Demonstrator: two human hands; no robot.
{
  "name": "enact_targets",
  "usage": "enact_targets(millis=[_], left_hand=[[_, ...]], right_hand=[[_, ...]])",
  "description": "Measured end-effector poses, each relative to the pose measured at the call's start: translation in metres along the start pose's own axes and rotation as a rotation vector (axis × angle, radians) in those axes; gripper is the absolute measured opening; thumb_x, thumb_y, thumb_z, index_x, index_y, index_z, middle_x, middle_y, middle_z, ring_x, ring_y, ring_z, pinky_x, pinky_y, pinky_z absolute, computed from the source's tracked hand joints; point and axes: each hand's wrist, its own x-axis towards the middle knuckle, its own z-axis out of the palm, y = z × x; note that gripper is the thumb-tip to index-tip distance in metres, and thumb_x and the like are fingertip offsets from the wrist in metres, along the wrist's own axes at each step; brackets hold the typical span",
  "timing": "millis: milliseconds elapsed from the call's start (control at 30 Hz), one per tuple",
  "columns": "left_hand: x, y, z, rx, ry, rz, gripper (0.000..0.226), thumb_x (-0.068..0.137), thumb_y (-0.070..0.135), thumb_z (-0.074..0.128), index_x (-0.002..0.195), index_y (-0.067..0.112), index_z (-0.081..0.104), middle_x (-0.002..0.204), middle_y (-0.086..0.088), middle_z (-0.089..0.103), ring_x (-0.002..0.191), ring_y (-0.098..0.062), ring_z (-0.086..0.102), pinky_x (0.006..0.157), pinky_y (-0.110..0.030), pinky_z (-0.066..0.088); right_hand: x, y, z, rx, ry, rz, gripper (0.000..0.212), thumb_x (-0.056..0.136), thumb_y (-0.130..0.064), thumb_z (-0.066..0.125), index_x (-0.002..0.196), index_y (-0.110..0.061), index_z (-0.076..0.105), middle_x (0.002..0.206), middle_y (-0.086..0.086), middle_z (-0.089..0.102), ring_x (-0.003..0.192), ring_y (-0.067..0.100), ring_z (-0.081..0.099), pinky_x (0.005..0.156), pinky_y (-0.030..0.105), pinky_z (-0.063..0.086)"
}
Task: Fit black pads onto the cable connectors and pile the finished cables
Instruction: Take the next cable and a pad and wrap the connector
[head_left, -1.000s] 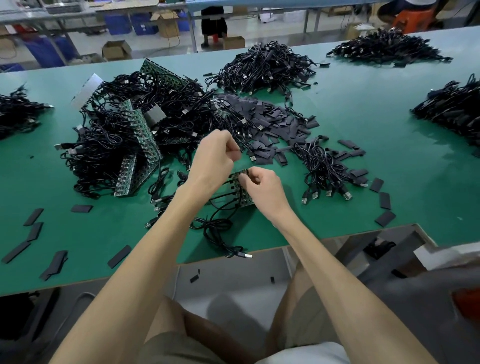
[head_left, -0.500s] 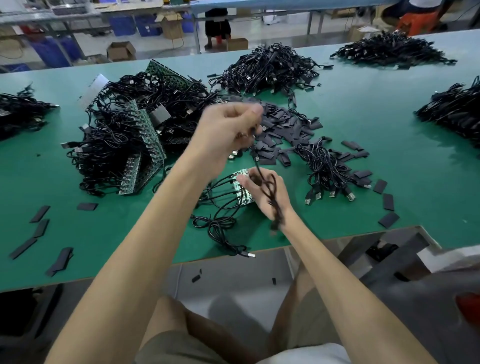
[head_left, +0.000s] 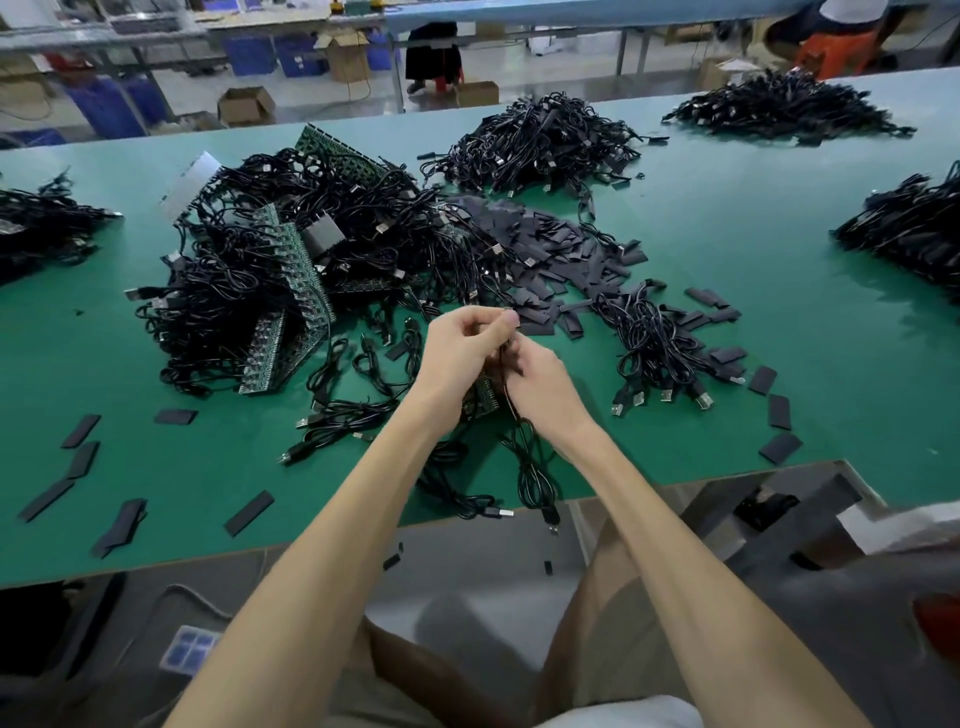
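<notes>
The person is sitting at the near edge of the green table (head_left: 779, 218), and both hands are working close together just above it, near the middle of that edge. The left hand (head_left: 465, 348) is curling its fingers and pinching the top end of a black cable (head_left: 527, 467). The right hand (head_left: 543, 387) is touching it from the right and gripping the same cable a little lower. The fingers are covering the connector, so I cannot tell whether a pad is on it. The cable is hanging in loops from the hands, and its free plug is dangling just past the near edge.

A small green board (head_left: 485, 402) is lying under the hands, with loose cables around it. Beyond the hands, toward the table's middle, a heap of pads (head_left: 561, 249) is spreading out. Just to its right, a bundle (head_left: 654, 348) of cables is lying with its plugs pointing at the near edge. A big tangle (head_left: 249, 280) of cables and boards is filling the left half. More cable piles are sitting along the far, left and right edges. Single pads are lying scattered toward both near corners.
</notes>
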Motion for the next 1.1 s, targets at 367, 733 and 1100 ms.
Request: enact_targets(millis=[367,733,1100], left_hand=[[-0.004,-0.033,-0.028,0.445,0.097,0.105,0.008,0.094,0.023,0.072,0.089,0.018,0.068,0.078,0.005,0.068,0.07,-0.008,0.061,0.067,-0.025,0.053],[-0.002,-0.039,-0.101,0.476,0.189,0.132,0.01,0.093,0.019,0.073,0.095,0.009,0.071,0.075,0.001,0.07,0.064,-0.001,0.062,0.069,-0.017,0.05],[0.001,-0.017,-0.048,0.193,-0.01,0.11,0.015,0.09,0.014,0.077,0.098,0.002,0.073,0.079,-0.01,0.074,0.066,-0.016,0.069,0.072,-0.027,0.057]], right_hand=[[0.001,0.008,0.0,-0.075,0.194,0.088,0.063,0.102,-0.012,0.052,0.161,-0.011,0.027,0.164,0.006,0.032,0.153,0.013,0.019,0.119,0.026,0.016],[0.003,0.005,0.018,-0.568,0.036,0.058,0.084,0.106,-0.049,0.044,0.162,-0.002,0.003,0.172,0.009,0.007,0.158,0.021,-0.006,0.127,0.04,0.004],[-0.002,0.007,0.015,-0.573,0.223,-0.019,0.037,0.105,-0.013,0.054,0.14,0.0,0.05,0.148,0.015,0.038,0.14,0.028,0.022,0.107,0.032,0.031]])
